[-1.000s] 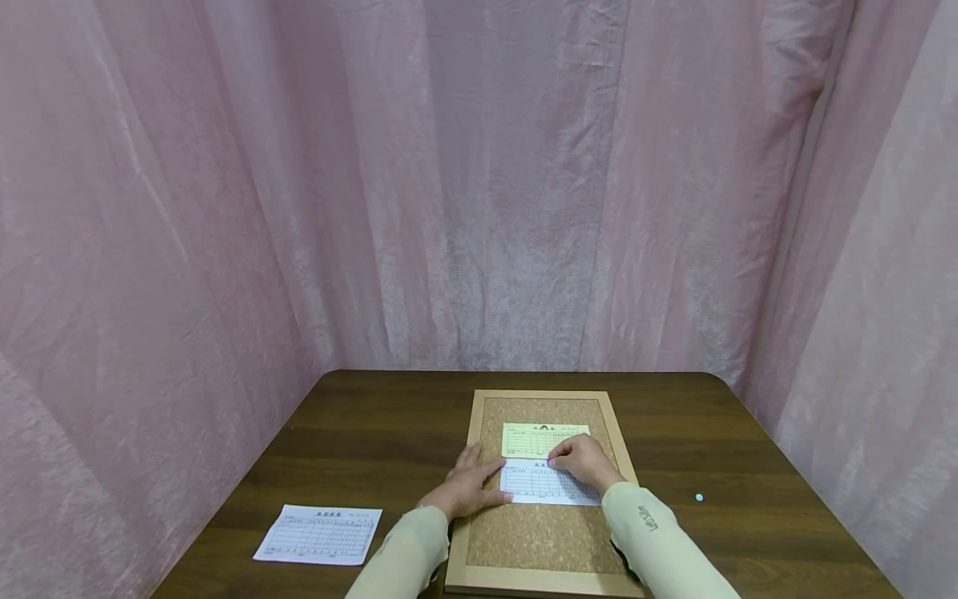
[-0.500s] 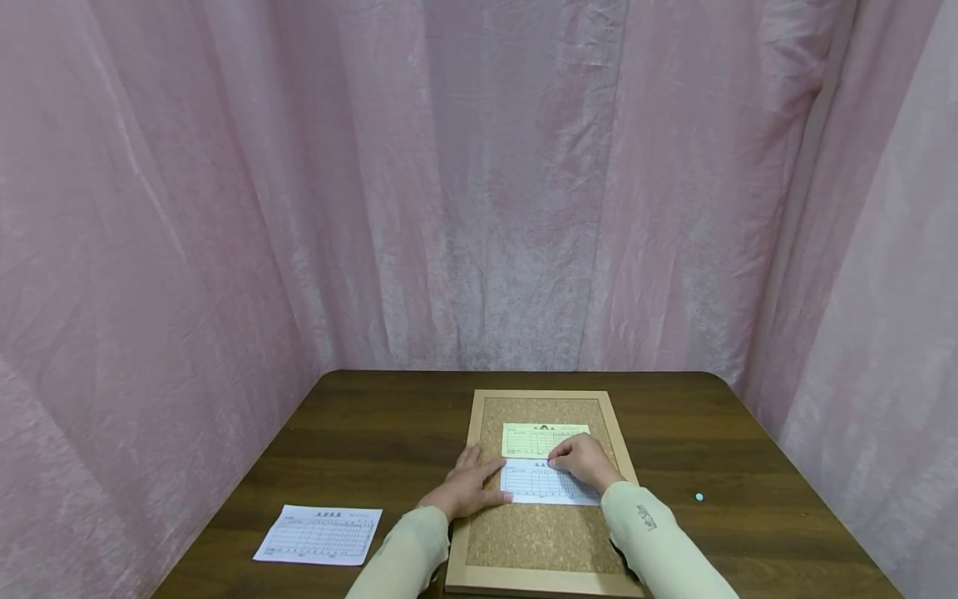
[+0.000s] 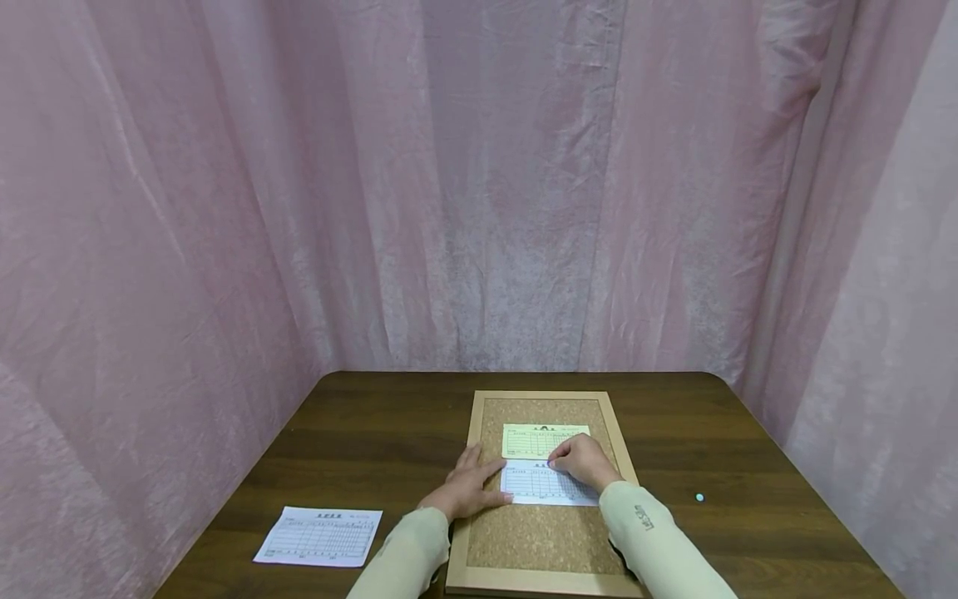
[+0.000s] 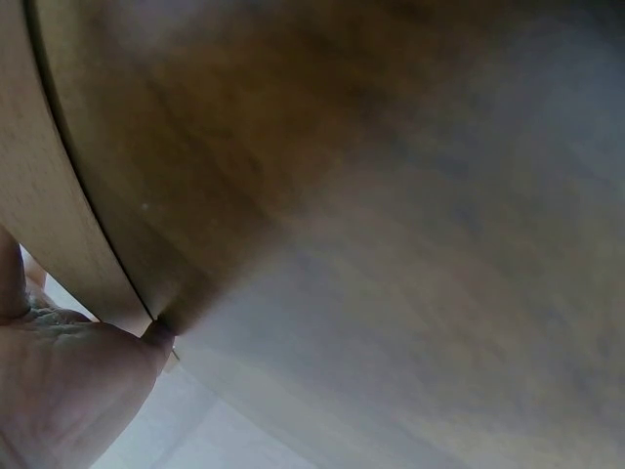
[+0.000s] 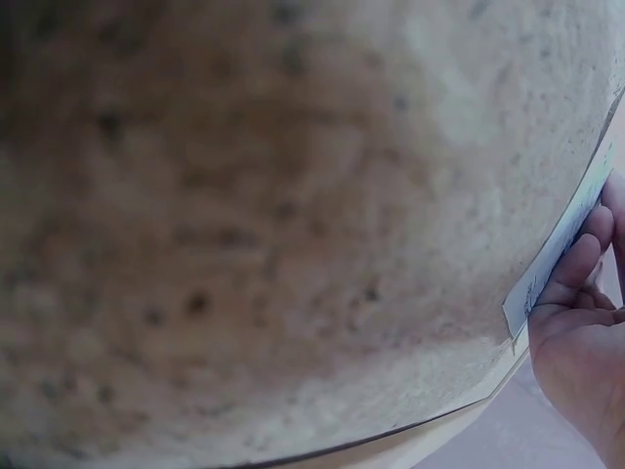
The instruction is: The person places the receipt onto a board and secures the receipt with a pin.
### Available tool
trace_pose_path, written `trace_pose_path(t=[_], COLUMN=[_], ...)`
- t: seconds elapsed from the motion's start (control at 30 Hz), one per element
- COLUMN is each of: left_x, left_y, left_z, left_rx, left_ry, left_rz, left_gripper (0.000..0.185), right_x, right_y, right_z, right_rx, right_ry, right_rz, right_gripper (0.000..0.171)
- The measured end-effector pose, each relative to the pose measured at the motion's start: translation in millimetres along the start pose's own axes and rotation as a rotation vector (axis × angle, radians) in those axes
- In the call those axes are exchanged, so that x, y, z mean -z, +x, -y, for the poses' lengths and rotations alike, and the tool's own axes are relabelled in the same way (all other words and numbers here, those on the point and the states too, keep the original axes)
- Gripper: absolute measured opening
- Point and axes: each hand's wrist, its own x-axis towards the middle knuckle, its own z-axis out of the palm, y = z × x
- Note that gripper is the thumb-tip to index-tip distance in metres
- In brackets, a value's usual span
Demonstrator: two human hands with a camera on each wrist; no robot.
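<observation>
White printed paper slip [image 3: 549, 484]: on wood-framed cork board [image 3: 540, 541], just near of yellow slip [image 3: 544, 439]. My left hand [image 3: 467, 488] flat, pressing left edge; right hand [image 3: 586, 460] fingers curled, pinching far edge. I judge it light, flimsy; hold by edges.

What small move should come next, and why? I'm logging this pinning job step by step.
Probably press down at the white form's top edge with the right hand, whose curled fingers sit there, seemingly on a pin too small to see. The left hand lies flat on the form's left edge, steadying it on the cork board below the yellow form.
</observation>
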Motion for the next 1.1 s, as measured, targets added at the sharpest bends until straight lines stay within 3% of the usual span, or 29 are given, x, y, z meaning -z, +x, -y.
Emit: trace_pose_path(t=[0.57,1.1], left_x=[0.5,2.0], left_y=[-2.4,-4.4], left_z=[-1.5,-3.1], left_rx=[-0.003,-0.007], left_ry=[-0.005,-0.021], left_rz=[-0.006,0.001], left_gripper=[0.072,0.072], right_x=[-1.0,-0.8], right_y=[-6.0,-4.7], right_z=[3.8,2.2], right_rx=[0.041,0.002], right_ry=[-0.021,0.017], right_rz=[-0.002,-0.003], right_gripper=[0.008,0.008])
